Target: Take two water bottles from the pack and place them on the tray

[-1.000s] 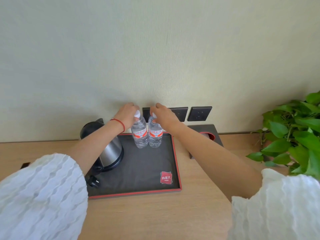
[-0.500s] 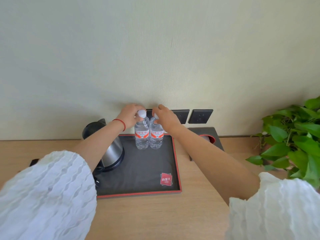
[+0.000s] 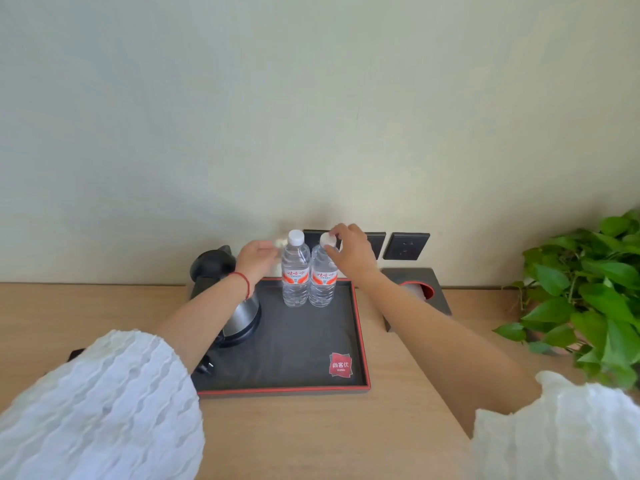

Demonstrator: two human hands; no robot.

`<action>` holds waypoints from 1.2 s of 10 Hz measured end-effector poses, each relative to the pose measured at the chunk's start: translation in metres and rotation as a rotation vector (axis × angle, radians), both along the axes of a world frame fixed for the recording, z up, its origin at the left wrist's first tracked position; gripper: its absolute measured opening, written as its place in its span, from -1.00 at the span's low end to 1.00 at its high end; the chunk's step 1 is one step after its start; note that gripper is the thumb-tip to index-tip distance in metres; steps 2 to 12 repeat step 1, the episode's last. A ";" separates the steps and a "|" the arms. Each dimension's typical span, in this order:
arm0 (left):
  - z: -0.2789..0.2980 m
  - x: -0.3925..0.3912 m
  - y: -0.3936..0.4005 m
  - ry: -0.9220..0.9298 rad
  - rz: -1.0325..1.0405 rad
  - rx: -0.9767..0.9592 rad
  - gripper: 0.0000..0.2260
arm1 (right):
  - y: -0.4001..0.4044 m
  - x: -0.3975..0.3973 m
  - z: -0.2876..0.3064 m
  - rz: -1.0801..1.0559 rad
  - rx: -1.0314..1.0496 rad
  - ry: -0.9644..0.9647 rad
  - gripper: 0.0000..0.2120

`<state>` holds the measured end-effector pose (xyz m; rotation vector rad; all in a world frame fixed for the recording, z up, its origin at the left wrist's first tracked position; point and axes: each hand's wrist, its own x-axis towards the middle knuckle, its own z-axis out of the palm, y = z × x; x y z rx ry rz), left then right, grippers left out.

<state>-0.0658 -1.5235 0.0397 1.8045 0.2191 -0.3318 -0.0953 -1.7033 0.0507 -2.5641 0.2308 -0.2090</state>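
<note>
bottles: two water bottles [image 3: 309, 275] upright, touching, at the tray's [image 3: 298, 344] far edge
left hand [image 3: 255, 259]: loose, just left, not touching
right hand [image 3: 351, 251]: fingertips pinching right bottle's cap

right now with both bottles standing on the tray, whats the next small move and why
Probably lift the right hand off the right bottle's cap. Both it and the left bottle stand upright at the back of the tray, and the left hand is already clear.
</note>
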 end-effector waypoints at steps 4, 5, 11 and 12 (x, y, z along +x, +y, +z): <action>0.022 -0.010 0.014 0.149 0.061 -0.233 -0.81 | -0.004 -0.014 0.020 -0.239 0.395 -0.088 -0.75; 0.022 -0.010 0.014 0.149 0.061 -0.233 -0.81 | -0.004 -0.014 0.020 -0.239 0.395 -0.088 -0.75; 0.022 -0.010 0.014 0.149 0.061 -0.233 -0.81 | -0.004 -0.014 0.020 -0.239 0.395 -0.088 -0.75; 0.022 -0.010 0.014 0.149 0.061 -0.233 -0.81 | -0.004 -0.014 0.020 -0.239 0.395 -0.088 -0.75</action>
